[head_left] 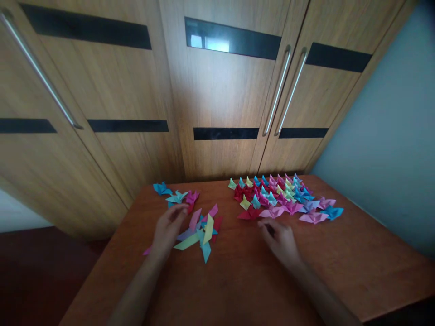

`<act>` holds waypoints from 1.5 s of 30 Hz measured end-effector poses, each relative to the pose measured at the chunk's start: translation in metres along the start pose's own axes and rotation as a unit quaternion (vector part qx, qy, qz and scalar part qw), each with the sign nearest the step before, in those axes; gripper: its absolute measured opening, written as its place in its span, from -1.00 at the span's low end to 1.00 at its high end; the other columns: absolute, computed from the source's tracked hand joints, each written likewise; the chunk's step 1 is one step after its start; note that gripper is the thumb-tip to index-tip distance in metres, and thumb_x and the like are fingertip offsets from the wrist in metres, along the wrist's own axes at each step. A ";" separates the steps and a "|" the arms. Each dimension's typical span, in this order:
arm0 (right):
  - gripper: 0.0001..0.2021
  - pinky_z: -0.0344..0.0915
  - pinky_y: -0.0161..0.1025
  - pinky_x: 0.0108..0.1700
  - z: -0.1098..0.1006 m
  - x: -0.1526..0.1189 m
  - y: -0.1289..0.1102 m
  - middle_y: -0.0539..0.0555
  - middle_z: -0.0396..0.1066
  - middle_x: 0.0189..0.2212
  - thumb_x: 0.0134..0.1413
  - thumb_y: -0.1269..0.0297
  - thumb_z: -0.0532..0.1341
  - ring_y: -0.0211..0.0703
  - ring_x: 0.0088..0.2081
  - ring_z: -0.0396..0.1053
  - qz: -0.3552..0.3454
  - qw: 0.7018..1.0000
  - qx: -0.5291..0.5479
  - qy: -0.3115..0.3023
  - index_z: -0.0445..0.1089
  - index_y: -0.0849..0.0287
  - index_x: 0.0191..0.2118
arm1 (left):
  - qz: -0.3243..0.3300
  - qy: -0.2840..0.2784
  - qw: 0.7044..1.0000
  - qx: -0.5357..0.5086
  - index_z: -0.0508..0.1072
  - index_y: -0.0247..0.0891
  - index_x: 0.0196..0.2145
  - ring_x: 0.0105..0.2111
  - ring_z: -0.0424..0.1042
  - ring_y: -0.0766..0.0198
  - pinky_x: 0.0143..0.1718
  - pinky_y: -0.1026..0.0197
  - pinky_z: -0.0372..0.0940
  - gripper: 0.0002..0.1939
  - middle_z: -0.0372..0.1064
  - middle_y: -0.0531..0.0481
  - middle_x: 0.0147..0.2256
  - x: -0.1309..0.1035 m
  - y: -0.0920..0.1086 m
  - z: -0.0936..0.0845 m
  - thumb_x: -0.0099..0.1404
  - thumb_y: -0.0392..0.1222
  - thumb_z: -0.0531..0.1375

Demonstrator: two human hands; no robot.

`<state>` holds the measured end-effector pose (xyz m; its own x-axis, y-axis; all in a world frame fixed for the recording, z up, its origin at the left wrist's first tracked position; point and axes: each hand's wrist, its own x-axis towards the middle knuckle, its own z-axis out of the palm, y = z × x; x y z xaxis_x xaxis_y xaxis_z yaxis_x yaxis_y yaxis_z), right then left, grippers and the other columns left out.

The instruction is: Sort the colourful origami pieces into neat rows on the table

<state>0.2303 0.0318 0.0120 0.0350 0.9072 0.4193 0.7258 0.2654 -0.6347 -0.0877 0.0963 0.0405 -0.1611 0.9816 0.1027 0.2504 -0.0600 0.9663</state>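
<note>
My left hand [169, 228] reaches over the left part of the table, thumb and fingers closed at a red folded paper piece [190, 208]. Beside it lie a magenta folded paper [192, 197], a light-teal one [176, 197] and a blue one [162, 188]. To its right is a loose pile of flat folded paper strips [200, 233] in several colours. My right hand [280, 240] hovers at the front of many folded paper figures [272, 199], its fingers curled together. Its fingertips are just below a red figure [249, 213]; whatever they hold is hidden.
The reddish-brown wooden table [234, 285] stands against a wooden wardrobe [224, 90] with metal handles [291, 93]. A pale blue wall [384, 149] runs along the right. One small magenta paper tip [147, 251] shows left of my left forearm.
</note>
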 end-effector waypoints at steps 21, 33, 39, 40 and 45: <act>-0.68 0.08 -0.37 -0.50 0.094 0.014 -0.044 -0.07 0.24 -0.66 0.14 0.13 0.08 -0.29 -0.58 0.21 0.038 0.974 0.201 -0.101 0.32 0.17 -0.55 | -0.002 0.060 0.908 0.415 0.40 -0.35 -0.18 -0.25 0.47 -0.04 -0.32 0.13 0.25 -0.64 0.48 -0.31 -0.26 0.085 -0.014 -0.025 0.23 -0.02 0.05; -0.68 0.08 -0.37 -0.51 0.094 0.014 -0.044 -0.07 0.25 -0.66 0.14 0.10 0.08 -0.30 -0.59 0.20 0.033 0.972 0.209 -0.097 0.35 0.17 -0.52 | 0.072 0.115 0.902 0.410 0.45 -0.21 -0.24 -0.28 0.47 0.11 -0.35 0.23 0.22 -0.73 0.50 -0.09 -0.31 0.077 0.006 -0.023 0.25 -0.09 0.02; -0.67 0.11 -0.38 -0.53 0.092 0.014 -0.043 -0.08 0.23 -0.67 0.15 0.05 0.08 -0.31 -0.59 0.21 0.063 0.961 0.254 -0.094 0.33 0.17 -0.49 | 0.178 0.103 0.921 0.330 0.44 -0.18 -0.31 -0.45 0.42 0.25 -0.39 0.29 0.22 -0.76 0.43 0.05 -0.46 0.027 0.042 -0.006 0.24 -0.04 0.05; -0.66 0.12 -0.38 -0.52 0.090 0.013 -0.044 -0.08 0.23 -0.67 0.15 0.03 0.08 -0.31 -0.59 0.22 0.068 0.957 0.268 -0.094 0.33 0.17 -0.48 | 0.191 0.088 0.921 0.329 0.44 -0.19 -0.32 -0.46 0.42 0.25 -0.39 0.28 0.23 -0.76 0.43 0.05 -0.47 0.017 0.045 0.000 0.24 -0.03 0.06; -0.66 0.19 -0.37 -0.47 0.077 0.009 -0.051 -0.04 0.30 -0.57 0.16 -0.01 0.06 -0.30 -0.54 0.26 0.066 0.933 0.341 -0.097 0.36 0.18 -0.33 | 0.246 -0.025 0.909 0.335 0.43 -0.16 -0.31 -0.42 0.42 0.22 -0.32 0.24 0.25 -0.85 0.45 0.01 -0.41 -0.023 0.040 0.028 0.21 -0.15 0.09</act>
<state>0.1403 0.0516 -0.0018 -0.0788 0.9713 0.2245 0.1155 0.2326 -0.9657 -0.0471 0.0768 0.0699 0.1663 0.8741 0.4565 0.8081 -0.3861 0.4450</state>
